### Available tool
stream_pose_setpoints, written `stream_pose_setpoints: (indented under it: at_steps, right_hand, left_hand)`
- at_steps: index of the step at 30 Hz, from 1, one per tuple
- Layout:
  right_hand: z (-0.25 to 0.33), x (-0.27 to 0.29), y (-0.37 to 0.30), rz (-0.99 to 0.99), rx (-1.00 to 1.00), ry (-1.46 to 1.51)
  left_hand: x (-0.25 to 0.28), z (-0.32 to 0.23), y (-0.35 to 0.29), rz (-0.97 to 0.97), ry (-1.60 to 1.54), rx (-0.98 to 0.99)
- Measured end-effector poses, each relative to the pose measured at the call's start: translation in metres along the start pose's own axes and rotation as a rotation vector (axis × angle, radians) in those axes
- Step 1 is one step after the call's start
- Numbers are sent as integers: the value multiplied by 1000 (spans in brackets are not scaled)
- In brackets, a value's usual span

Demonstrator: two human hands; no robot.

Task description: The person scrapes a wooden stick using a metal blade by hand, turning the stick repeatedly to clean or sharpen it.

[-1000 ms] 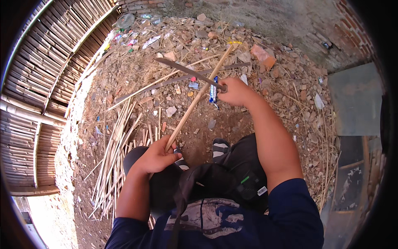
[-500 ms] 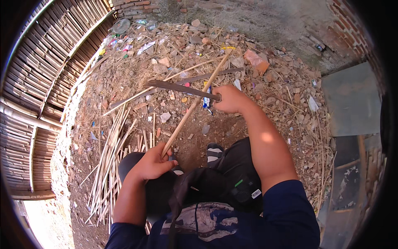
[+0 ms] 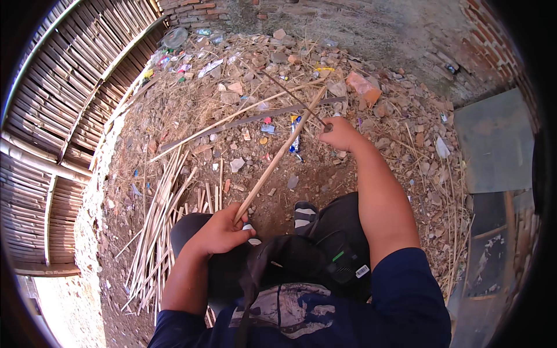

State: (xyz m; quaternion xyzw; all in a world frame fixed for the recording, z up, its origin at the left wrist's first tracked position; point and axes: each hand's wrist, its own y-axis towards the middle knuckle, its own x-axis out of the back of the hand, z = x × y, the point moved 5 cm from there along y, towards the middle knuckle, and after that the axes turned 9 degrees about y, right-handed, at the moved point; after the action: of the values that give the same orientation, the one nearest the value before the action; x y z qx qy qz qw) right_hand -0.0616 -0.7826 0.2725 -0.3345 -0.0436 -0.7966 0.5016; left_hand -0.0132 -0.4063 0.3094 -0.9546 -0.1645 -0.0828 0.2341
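A pale bamboo strip (image 3: pixel 271 166) slants up and away from my left hand (image 3: pixel 223 231), whose fingers are wrapped round its near end above my left knee. My right hand (image 3: pixel 343 134) grips the handle of a dark machete (image 3: pixel 289 94) beside the strip's far part. The blade shows nearly edge-on as a thin line and crosses the strip near its far end; whether it touches cannot be told. Beyond, a long thin bamboo piece (image 3: pixel 217 129) and a flat dark strip (image 3: pixel 249 120) lie on the ground.
Many split bamboo sticks (image 3: pixel 152 238) are heaped by my left leg. Rubble, straw and litter cover the ground, with an orange brick chunk (image 3: pixel 364 88) ahead. A bamboo fence (image 3: pixel 75 87) stands left, a wall (image 3: pixel 371 35) behind, and grey panels (image 3: pixel 493 142) at right.
The machete's blade has turned from showing its broad side to nearly edge-on, its tip now pointing farther up and away. My right hand has shifted slightly right; the left keeps its hold.
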Motion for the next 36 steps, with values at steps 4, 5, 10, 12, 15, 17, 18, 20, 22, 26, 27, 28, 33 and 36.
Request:
stream_pose_setpoints:
  at_steps: [4, 5, 10, 12, 15, 17, 18, 20, 22, 26, 27, 28, 33, 36]
  right_hand:
    - [24, -5, -8, -43, -46, -29]
    - [34, -7, -13, -30, -6, -34]
    - [33, -6, -16, 144, 53, -163]
    - [0, 2, -3, 64, -18, -37]
    - [2, 3, -1, -97, -31, -2]
    - [17, -9, -5, -96, 24, -61]
    - [33, -12, -10, -38, 75, -112]
    - [43, -12, -15, 61, 119, -184]
    - [37, -9, -17, 156, 105, -226]
    - [-9, 14, -5, -64, -176, 117]
    - [-8, 12, -4, -102, -151, 94]
    - [-7, 12, -4, -142, -127, 71]
    - [35, 0, -20, 32, 80, -82]
    - [10, 4, -11, 68, 10, 6]
  left_hand:
    - [7, 6, 2, -13, 27, 59]
    - [9, 4, 0, -29, 10, 75]
    - [6, 11, -2, -10, -6, 52]
    - [3, 5, 0, 3, 38, 36]
    - [8, 0, 1, -13, 34, 86]
    - [10, 2, 0, -14, 15, 109]
    - [11, 3, -1, -18, -3, 107]
    - [11, 3, -2, -14, -31, 72]
    - [6, 9, -2, -6, -59, 18]
    - [-1, 10, 4, 22, -120, 12]
    - [1, 7, 4, 27, -103, 38]
    - [3, 4, 4, 34, -84, 64]
    - [8, -1, -3, 40, -36, 108]
    - [1, -3, -3, 47, -97, 48]
